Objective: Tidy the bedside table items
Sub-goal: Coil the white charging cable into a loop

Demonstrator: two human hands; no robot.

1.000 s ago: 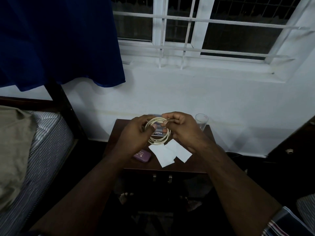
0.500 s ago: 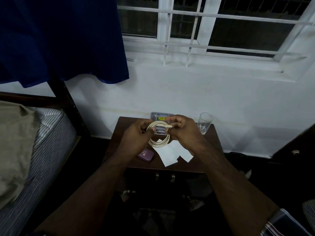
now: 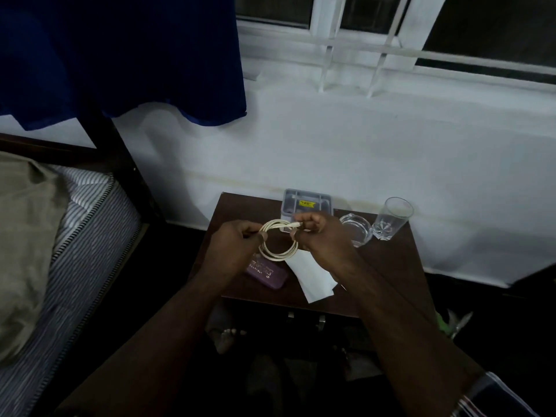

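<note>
The left hand (image 3: 237, 245) pinches the coiled white cable (image 3: 278, 240) at nine o'clock; the right hand (image 3: 319, 236) pinches its plug end at two o'clock, pointing sideways.

Purple case (image 3: 266, 273): lettering unreadable, part hidden under left hand (image 3: 237, 246). White paper (image 3: 314, 278): partly covered by right hand (image 3: 323, 239).

place: bedroom; bed (image 3: 75, 236) | bedside table (image 3: 391, 266) | curtained window (image 3: 391, 40)
</note>
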